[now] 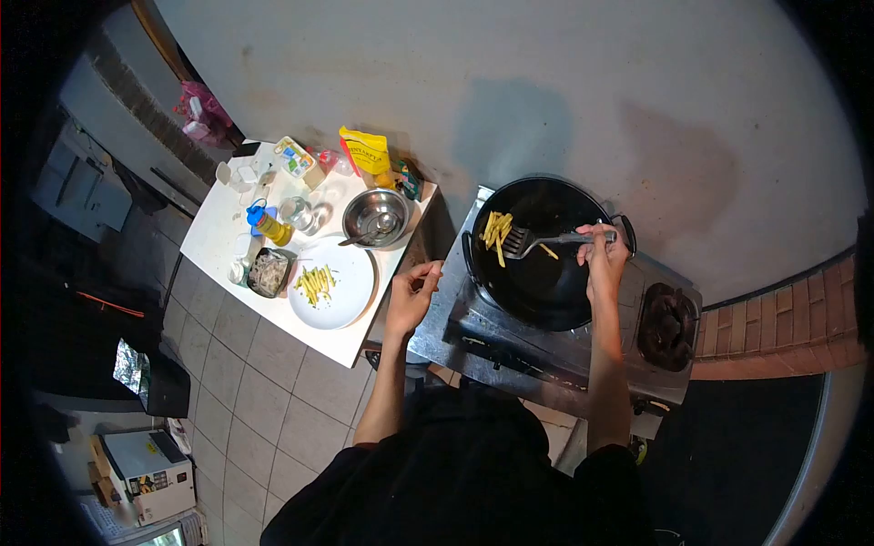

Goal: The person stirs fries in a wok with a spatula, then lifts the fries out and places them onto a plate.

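Observation:
My right hand (603,259) grips the handle of a slotted metal spatula (528,241) over a black wok (546,273) on a steel gas stove (492,332). Its blade rests against a heap of yellow potato strips (497,232) on the wok's far left side. My left hand (414,291) hovers empty, fingers loosely curled, between the stove's left edge and a white table (218,227). A white plate (341,296) with a few potato strips (316,284) lies just left of that hand.
The table also carries a steel bowl (378,217) with a utensil, a black tray of shredded food (269,272), a blue-capped oil bottle (266,223), a yellow packet (367,151) and small jars. A second burner (666,326) sits right of the wok. Tiled floor lies below.

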Action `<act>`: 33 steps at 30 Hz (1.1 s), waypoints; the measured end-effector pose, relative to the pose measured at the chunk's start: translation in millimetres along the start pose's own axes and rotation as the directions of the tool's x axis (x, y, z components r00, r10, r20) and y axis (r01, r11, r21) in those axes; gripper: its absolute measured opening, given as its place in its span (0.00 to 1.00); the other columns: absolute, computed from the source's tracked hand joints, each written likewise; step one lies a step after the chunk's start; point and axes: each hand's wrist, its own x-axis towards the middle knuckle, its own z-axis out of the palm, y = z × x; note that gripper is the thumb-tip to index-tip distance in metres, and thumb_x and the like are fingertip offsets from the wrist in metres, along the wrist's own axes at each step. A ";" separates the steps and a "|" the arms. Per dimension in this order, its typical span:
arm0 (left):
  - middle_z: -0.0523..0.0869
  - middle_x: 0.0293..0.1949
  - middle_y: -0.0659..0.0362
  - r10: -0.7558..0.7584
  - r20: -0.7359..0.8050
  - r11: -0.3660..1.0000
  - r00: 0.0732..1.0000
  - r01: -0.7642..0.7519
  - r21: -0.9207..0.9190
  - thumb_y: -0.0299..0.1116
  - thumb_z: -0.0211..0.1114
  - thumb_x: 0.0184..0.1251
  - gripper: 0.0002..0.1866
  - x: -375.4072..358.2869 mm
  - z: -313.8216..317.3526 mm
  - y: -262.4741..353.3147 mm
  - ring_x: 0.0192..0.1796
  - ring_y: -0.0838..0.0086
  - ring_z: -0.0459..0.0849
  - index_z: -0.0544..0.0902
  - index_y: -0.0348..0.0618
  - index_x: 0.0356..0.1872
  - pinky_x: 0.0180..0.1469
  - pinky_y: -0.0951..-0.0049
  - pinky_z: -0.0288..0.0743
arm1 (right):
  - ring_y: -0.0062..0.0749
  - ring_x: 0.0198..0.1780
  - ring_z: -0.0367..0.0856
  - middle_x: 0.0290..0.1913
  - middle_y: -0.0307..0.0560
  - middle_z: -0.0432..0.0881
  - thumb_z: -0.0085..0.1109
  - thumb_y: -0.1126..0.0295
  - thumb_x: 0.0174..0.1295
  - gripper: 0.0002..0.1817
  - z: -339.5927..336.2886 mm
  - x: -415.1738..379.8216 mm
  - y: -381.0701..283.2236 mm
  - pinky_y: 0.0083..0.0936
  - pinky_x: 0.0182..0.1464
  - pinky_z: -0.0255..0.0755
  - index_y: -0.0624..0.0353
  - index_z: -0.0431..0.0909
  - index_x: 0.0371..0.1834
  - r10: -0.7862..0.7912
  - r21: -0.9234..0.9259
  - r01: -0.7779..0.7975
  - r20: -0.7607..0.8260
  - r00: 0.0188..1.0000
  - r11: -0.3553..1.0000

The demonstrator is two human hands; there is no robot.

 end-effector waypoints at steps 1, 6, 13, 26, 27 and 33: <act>0.83 0.31 0.60 0.008 -0.007 1.000 1.000 -0.008 0.002 0.40 0.61 0.66 0.17 -0.5 0.0 1.4 0.29 0.81 0.75 0.82 0.36 0.45 0.33 0.80 0.70 | 0.21 0.18 0.70 0.34 0.52 0.79 0.46 0.72 0.68 0.06 0.2 -0.2 -0.4 0.17 0.18 0.63 0.64 0.70 0.36 0.003 0.022 -0.003 -0.011 1.000 1.000; 0.83 0.31 0.60 0.011 -0.002 1.000 1.000 -0.011 0.010 0.39 0.60 0.66 0.16 0.1 1.2 1.7 0.29 0.81 0.75 0.82 0.36 0.45 0.33 0.80 0.70 | 0.21 0.19 0.70 0.35 0.53 0.79 0.46 0.72 0.68 0.06 -4.5 -2.7 0.1 0.18 0.19 0.64 0.64 0.70 0.36 0.016 0.066 -0.014 -0.036 0.999 0.998; 0.83 0.31 0.59 0.026 0.024 0.999 0.999 -0.026 0.019 0.39 0.60 0.67 0.16 -0.7 6.6 2.5 0.29 0.81 0.75 0.82 0.36 0.46 0.34 0.80 0.70 | 0.20 0.18 0.68 0.36 0.54 0.80 0.47 0.70 0.67 0.07 -20.9 -13.7 -18.6 0.18 0.19 0.63 0.64 0.70 0.37 0.007 0.089 0.002 -0.102 0.995 0.996; 0.83 0.31 0.60 0.030 0.052 1.000 0.998 -0.030 -0.003 0.40 0.60 0.66 0.17 0.5 17.7 -4.4 0.30 0.81 0.75 0.82 0.35 0.45 0.35 0.80 0.70 | 0.17 0.16 0.67 0.33 0.45 0.80 0.49 0.67 0.67 0.08 -91.4 -28.2 -64.1 0.15 0.17 0.60 0.62 0.71 0.36 -0.218 -0.340 0.177 -0.084 0.972 0.924; 0.83 0.31 0.60 0.031 0.054 1.000 0.998 -0.031 -0.006 0.40 0.60 0.66 0.17 0.4 18.7 -4.7 0.30 0.81 0.75 0.82 0.35 0.45 0.35 0.80 0.70 | 0.17 0.18 0.69 0.31 0.44 0.80 0.49 0.69 0.67 0.07 -88.2 -29.1 -65.0 0.16 0.19 0.63 0.62 0.71 0.36 -0.223 -0.411 0.170 -0.085 0.971 0.896; 0.83 0.31 0.61 0.030 0.042 0.999 0.999 -0.029 -0.026 0.40 0.60 0.66 0.16 0.1 21.3 -1.4 0.30 0.82 0.75 0.82 0.35 0.44 0.34 0.80 0.69 | 0.21 0.22 0.74 0.25 0.42 0.78 0.49 0.72 0.65 0.07 -62.8 -30.2 -42.8 0.21 0.26 0.66 0.63 0.73 0.31 -0.314 -0.704 0.229 0.009 0.949 0.672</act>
